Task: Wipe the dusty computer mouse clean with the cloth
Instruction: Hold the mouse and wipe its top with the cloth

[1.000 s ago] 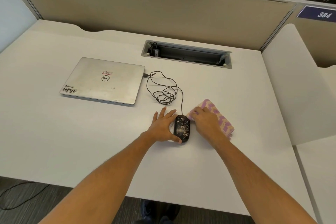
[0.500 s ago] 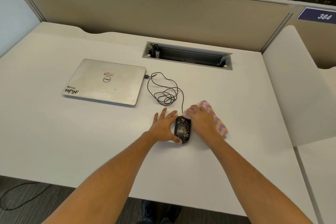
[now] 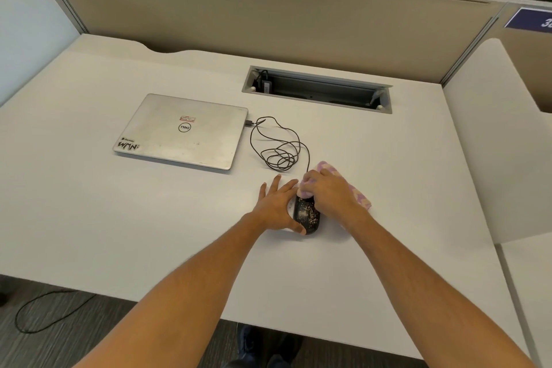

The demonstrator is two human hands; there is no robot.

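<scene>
A black computer mouse (image 3: 307, 214) speckled with pale dust lies on the white desk (image 3: 149, 233). My left hand (image 3: 276, 206) rests flat against its left side, fingers spread, thumb at the mouse's near end. My right hand (image 3: 327, 193) presses a pink and cream checked cloth (image 3: 357, 196) onto the mouse's far end. The cloth bunches under my fingers and trails out to the right. The front of the mouse is hidden beneath the cloth.
The mouse's black cable (image 3: 277, 146) lies coiled behind it and runs to a closed silver laptop (image 3: 182, 131) at the left. A recessed cable tray (image 3: 316, 89) sits at the back. White dividers stand on both sides.
My right hand has slid the cloth leftwards from beside the mouse onto its far end. My left hand has stayed against the mouse.
</scene>
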